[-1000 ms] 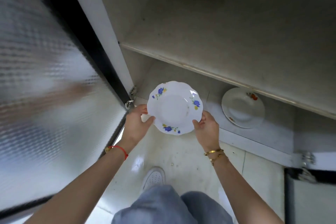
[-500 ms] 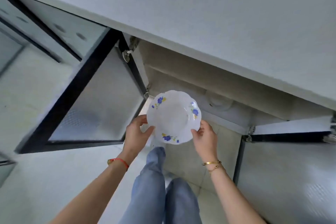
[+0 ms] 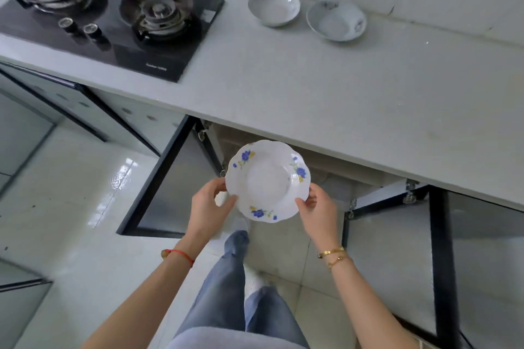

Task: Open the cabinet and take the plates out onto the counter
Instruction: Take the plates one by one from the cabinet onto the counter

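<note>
I hold a white scalloped plate [image 3: 268,181] with blue and yellow flowers level in both hands, in front of the open cabinet and below the counter's front edge. My left hand [image 3: 207,207] grips its left rim and my right hand [image 3: 317,208] grips its right rim. The grey counter [image 3: 326,88] runs across the view above the plate. Both cabinet doors stand open: the left door [image 3: 173,187] swings out to the left, the right door [image 3: 442,258] to the right. The cabinet's inside is mostly hidden under the counter.
Two white bowls [image 3: 273,7] [image 3: 336,21] sit at the back of the counter near the tiled wall. A black two-burner gas hob [image 3: 113,17] fills the counter's left part. My legs in grey trousers [image 3: 235,286] stand on the glossy tiled floor.
I have risen from crouching at the cabinet shelves to standing, and the plate has come out and up with both hands. The counter top, hob and bowls have come into view.
</note>
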`<state>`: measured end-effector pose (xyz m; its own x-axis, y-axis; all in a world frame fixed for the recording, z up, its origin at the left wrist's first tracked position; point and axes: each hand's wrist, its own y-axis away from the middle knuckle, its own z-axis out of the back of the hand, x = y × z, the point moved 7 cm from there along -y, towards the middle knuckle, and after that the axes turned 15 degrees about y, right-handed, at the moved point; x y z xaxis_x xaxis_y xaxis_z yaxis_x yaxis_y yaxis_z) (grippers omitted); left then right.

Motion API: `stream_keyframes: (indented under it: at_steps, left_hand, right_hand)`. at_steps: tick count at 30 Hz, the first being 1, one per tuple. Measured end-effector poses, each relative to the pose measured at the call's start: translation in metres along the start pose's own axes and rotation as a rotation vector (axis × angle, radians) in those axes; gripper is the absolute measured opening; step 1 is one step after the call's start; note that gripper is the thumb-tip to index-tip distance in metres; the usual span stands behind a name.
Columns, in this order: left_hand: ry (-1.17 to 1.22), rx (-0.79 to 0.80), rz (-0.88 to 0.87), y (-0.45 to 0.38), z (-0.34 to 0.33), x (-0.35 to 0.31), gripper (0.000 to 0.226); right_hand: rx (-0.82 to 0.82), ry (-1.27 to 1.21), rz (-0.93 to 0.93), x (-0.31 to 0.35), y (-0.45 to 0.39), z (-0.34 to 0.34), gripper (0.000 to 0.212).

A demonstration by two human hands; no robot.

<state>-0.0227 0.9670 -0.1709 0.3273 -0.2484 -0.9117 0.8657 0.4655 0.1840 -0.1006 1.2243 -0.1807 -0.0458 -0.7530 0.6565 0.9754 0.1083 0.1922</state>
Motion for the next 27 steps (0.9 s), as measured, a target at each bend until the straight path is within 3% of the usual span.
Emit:
stream_keyframes:
  at_steps: [12,20,27]
  left_hand:
    - [0.007,0.060,-0.158,-0.167,0.017,-0.082,0.034]
    - [-0.097,0.131,-0.132,-0.298,0.022,-0.089,0.035]
    - [-0.119,0.161,-0.055,-0.362,0.019,-0.086,0.035]
  right_hand:
    - [-0.127,-0.006,0.037,0.092,-0.140,0.024,0.018]
    - [-0.138,0.060,-0.042,0.140,-0.253,0.001,0.013]
    - [-0.067,0.085,-0.106,0.153,-0.317,-0.023,0.013]
